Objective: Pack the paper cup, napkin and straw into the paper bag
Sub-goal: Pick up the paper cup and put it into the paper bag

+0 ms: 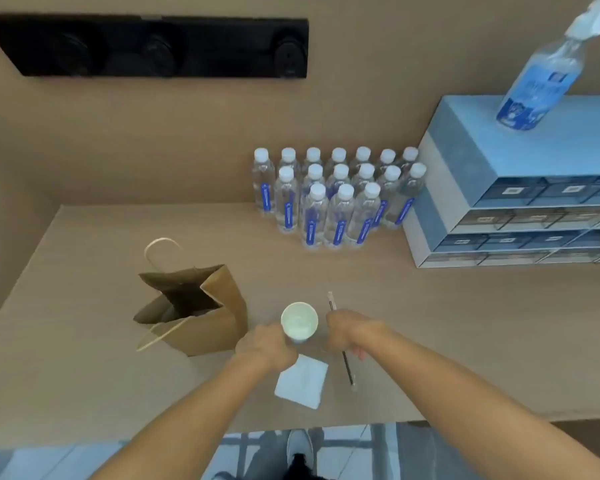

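While both arms reach in from the bottom of the frame, the action sits just below centre on the tan table (430, 323). Left hand (265, 346) is wrapped round the lower side of the paper cup (299, 322), fingers curled on its left wall; the cup stands upright, mouth open to the camera, white inside. Right hand (352, 332) is just right of the cup, fingers closed around the straw (347, 365), thin & dark w/ a clear tip. One end pokes out above the hand toward centre frame, the other runs down-right below it; can't tell if the lower tip touches the table.

Napkin (302, 382) lies flat, white, folded square, directly under the gap btwn the two hands, its upper left corner tucked beneath the left wrist.

Paper bag (219, 323), brown, stands left of centre, just beside the left hand, mouth open & crumpled, dark inside. One twisted handle (160, 249) loops up at the back, another (160, 336) droops off the front edge toward lower left. Whether anything's in the bag — can't tell, too dark.

Background: a cluster of small water bottles (340, 199) w/ white caps and blue labels, centre frame, against the wall. Right of them, touching or nearly so, a blue-grey drawer unit (499, 161) fills the right edge. On top of it, upper right corner, a bigger bottle (541, 81) w/ blue label. Upper left, a black panel (153, 46) on the wall. Bottom centre, a shoe (300, 445) on the floor.
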